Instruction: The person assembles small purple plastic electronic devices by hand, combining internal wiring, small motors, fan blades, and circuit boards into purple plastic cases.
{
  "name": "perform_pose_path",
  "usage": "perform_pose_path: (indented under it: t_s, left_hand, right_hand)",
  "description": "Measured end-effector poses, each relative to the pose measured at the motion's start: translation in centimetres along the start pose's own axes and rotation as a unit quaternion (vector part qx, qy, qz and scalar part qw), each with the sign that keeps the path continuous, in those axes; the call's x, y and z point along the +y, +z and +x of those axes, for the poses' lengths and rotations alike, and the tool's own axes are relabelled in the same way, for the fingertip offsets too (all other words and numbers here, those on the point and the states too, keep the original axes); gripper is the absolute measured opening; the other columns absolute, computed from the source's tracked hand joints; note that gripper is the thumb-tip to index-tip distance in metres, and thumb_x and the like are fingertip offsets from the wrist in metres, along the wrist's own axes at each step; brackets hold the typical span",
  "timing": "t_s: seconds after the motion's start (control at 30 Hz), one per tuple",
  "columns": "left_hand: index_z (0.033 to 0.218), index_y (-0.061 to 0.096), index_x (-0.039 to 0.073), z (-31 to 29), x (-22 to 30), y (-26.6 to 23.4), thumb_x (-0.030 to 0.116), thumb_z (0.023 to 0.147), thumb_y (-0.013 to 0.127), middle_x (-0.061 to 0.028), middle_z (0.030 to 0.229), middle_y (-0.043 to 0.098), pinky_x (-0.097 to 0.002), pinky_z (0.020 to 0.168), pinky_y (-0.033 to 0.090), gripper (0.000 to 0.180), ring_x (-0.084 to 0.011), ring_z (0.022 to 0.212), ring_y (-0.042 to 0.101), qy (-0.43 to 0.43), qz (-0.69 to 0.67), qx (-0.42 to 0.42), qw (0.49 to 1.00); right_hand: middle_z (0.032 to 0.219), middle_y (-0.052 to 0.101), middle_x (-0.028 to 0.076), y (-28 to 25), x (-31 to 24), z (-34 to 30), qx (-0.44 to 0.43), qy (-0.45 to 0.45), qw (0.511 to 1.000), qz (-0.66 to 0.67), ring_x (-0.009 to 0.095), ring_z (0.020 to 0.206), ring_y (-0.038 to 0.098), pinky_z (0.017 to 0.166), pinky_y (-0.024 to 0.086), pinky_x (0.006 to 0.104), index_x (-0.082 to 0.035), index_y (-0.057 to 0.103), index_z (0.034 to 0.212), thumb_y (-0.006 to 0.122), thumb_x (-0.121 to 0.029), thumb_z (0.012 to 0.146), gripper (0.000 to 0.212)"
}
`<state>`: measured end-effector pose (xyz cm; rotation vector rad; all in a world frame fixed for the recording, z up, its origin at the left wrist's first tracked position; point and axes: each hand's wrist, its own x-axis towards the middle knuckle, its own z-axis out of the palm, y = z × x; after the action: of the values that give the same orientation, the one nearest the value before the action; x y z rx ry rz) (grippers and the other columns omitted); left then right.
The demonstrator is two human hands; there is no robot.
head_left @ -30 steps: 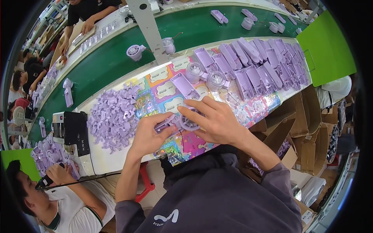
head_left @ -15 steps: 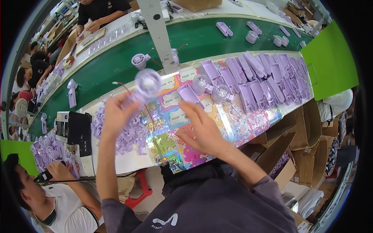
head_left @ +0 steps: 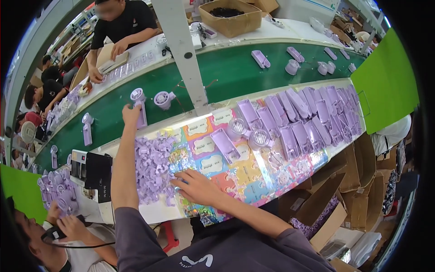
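In the head view, the left hand (head_left: 131,114) reaches far forward, arm nearly straight, over the near edge of the green conveyor belt (head_left: 235,68), its fingers clenched around the handle of a lilac handheld fan (head_left: 138,105) that stands on the belt. Just right of that fan stands one more round lilac fan head (head_left: 163,99); two further fans stand on the belt to its left. The right hand (head_left: 195,187) lies flat on the colourful table (head_left: 213,165) nearer the person than the held fan, fingers released and spread, touching the edge of a heap of small lilac parts (head_left: 152,167), too many to count. Right of the held fan, two clear round grilles (head_left: 249,133) lie beside one lilac tray (head_left: 224,145).
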<state>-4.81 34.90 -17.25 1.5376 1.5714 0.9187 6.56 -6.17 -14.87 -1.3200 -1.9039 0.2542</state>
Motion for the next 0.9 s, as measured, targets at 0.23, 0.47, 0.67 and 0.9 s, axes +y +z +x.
perform_pose_path:
  t_s: [0.23, 0.47, 0.67, 0.9]
  left_hand:
    - [0.131, 0.058, 0.009, -9.7, 10.9, 3.9, 0.019, 0.07, 0.072, -0.0173, 0.128, 0.057, -0.0502, 0.108, 0.037, 0.063, -0.0388, 0.127, 0.049, 0.491, 0.294, 0.109, 0.813]
    - [0.129, 0.062, 0.012, -10.0, 9.7, 5.5, 0.028, 0.074, 0.081, -0.019, 0.121, 0.061, -0.0541, 0.121, 0.024, 0.06, -0.0361, 0.125, 0.052, 0.411, 0.441, -0.084, 0.794]
    - [0.119, 0.067, 0.014, -15.6, 13.3, 1.2, 0.019, 0.068, 0.082, -0.0163, 0.111, 0.057, -0.0453, 0.083, 0.054, 0.053, -0.0362, 0.1, 0.063, 0.364, 0.282, -0.07, 0.885]
    - [0.118, 0.068, 0.009, -26.5, 13.2, -4.8, 0.004, 0.067, 0.076, -0.0101, 0.106, 0.048, -0.0334, 0.087, 0.05, 0.051, -0.0259, 0.097, 0.058, 0.379, 0.075, -0.105, 0.916]
  right_hand:
    - [0.096, 0.058, 0.01, -1.3, 0.9, -0.6, 0.075, 0.055, 0.996, 0.01, 0.028, 0.094, 0.059, 0.081, 0.052, 0.0381, -0.004, 0.061, 0.107, 0.073, -0.008, 0.079, 0.031]
    - [0.094, 0.058, 0.012, -1.5, 1.2, -0.5, 0.187, 0.164, 0.968, 0.041, 0.028, 0.086, 0.058, 0.073, 0.05, 0.0351, -0.002, 0.066, 0.109, 0.078, -0.008, 0.083, 0.029]
    - [0.098, 0.056, 0.009, -1.8, 1.5, -1.2, 0.191, 0.209, 0.953, 0.104, 0.023, 0.091, 0.057, 0.071, 0.051, 0.0321, -0.003, 0.065, 0.102, 0.082, -0.013, 0.082, 0.028]
    - [0.104, 0.059, 0.01, -2.1, 1.7, -1.2, 0.175, 0.197, 0.953, 0.146, 0.027, 0.096, 0.061, 0.079, 0.049, 0.0359, -0.003, 0.066, 0.103, 0.079, -0.014, 0.083, 0.026]
